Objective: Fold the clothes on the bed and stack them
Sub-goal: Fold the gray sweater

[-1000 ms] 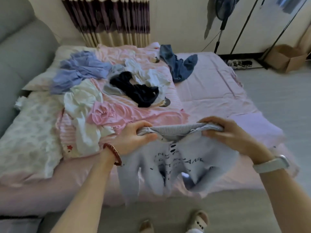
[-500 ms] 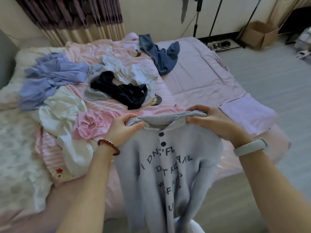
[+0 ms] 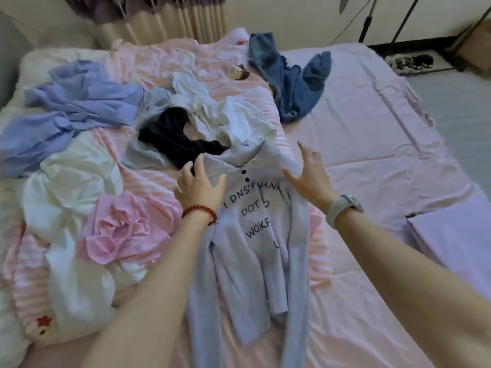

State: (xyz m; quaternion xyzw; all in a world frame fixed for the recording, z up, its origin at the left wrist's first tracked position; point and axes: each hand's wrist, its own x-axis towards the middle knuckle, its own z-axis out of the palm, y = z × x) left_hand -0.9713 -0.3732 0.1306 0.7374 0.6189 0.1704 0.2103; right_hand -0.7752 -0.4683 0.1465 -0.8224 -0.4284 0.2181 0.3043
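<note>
One grey lettered sweater point(image 3: 255, 235) lies face up on the bed point(image 3: 372, 144), collar toward the unfolded pile point(image 3: 111, 160) and sleeves bunched under the body. We have the left hand point(image 3: 199, 187) flat on its left shoulder and the right hand point(image 3: 308, 176) spread just above its right shoulder, gripping nothing. Folding now would, we judge, trap the creases, and the collar overlaps the black garment point(image 3: 175, 139), which could get dragged along.
</note>
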